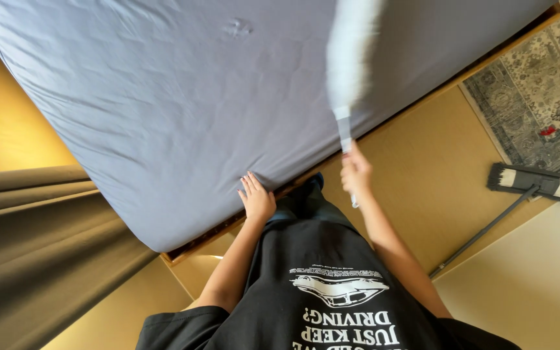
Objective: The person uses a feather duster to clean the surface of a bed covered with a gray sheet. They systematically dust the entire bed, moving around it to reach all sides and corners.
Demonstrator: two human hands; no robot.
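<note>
- Duster, long, pale and fluffy, was blurred in my head-camera view; it reached out over the near part of the mattress, its head well above the grey sheet.
- Its slim white handle ran down into the right hand, which I saw clenched around it just past the mattress edge, the tip of the handle poking out below the fist.
- The left hand lay released and flat, fingers spread, palm down on the edge of the mattress, grasping nothing.
- The mattress was covered in a smooth grey fitted sheet with one small puckered spot near the far side; it filled most of the upper view.
- A wooden bed frame showed as a thin strip along the mattress edge.
- The person wore a black printed T-shirt, seen low in the view.
- On the tan floor to the right, a flat mop with a dark pole rested near a patterned rug.
- A grey-brown curtain hung at the left.
</note>
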